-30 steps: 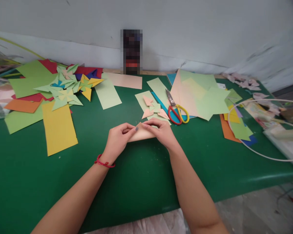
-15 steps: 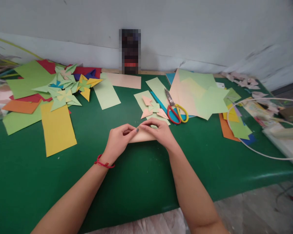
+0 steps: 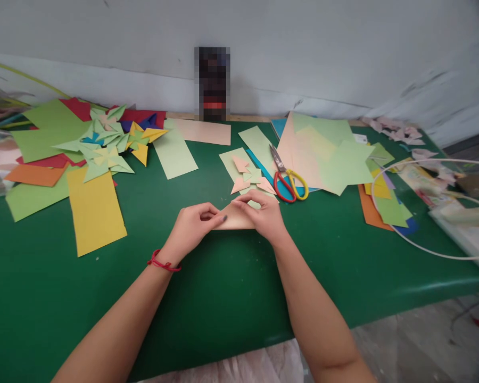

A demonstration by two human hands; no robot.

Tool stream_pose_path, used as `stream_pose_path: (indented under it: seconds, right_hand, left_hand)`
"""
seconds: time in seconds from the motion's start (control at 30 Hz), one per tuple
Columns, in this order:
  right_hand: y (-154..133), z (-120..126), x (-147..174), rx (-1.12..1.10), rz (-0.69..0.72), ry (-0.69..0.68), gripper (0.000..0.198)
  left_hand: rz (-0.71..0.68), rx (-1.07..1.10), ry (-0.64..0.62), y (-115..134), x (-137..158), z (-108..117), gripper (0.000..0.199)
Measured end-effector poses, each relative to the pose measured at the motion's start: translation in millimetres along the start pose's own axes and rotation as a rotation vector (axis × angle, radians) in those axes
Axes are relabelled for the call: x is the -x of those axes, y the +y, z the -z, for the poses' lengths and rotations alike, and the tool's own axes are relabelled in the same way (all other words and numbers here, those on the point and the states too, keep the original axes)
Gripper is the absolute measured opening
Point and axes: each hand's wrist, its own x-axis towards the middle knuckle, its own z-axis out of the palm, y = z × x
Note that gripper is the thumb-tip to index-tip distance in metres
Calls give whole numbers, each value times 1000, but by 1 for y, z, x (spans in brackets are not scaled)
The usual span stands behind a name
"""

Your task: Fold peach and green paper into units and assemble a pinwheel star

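Note:
A pale peach sheet of paper is folded over on itself, its straight edge toward me. My left hand pinches its left end, thumb on top. At the right end, my right hand is closed on the same paper, and the fingers cover its upper corner. Just beyond my hands lies a folded paper piece in peach and light green, partly hidden behind the right hand. Scissors with one red and one yellow handle rest right of it, blades pointing away.
Folded paper stars and coloured sheets lie at the left, with a yellow sheet nearer me. Stacked green and peach sheets are at the back right. A white cable loops at the right. A pixelated dark object stands against the wall.
My left hand has slid slightly left along the paper's edge. The right hand has shifted a little, and more of the folded peach face shows between my hands.

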Motion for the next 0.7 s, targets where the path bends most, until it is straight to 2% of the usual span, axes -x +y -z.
stream_pose_path:
  seconds: [0.1,0.17,0.27,0.4,0.5,0.6,0.67,0.7]
  right_hand:
    - [3,5,-2,19,-28,76,9]
    - [6,8,-4,31,-40,121,10]
    - [11,11,-6,30,-66,169,12]
    - [17,10,-7,-7,-93,231,14]
    - [18,7,-7,-71,-134,309,18]
    - [15,-2,-5,-139,-173,371,21]
    - [9,-10,-2,-157,-160,364,20]
    - [6,-15,0,-162,-144,349,19]
  left_hand:
    - [19,31,-23,0,-1,5,25]
    - [52,128,-19,-1,-2,6,22]
    - [119,318,17,-3,-4,6,19]
    - [167,464,98,-5,-7,3,21]
    - [132,559,153,-2,-8,-4,26]
    - [43,628,88,3,-8,-17,40]
    - [34,646,104,6,-5,-27,41]
    - [48,637,152,6,-4,-32,41]
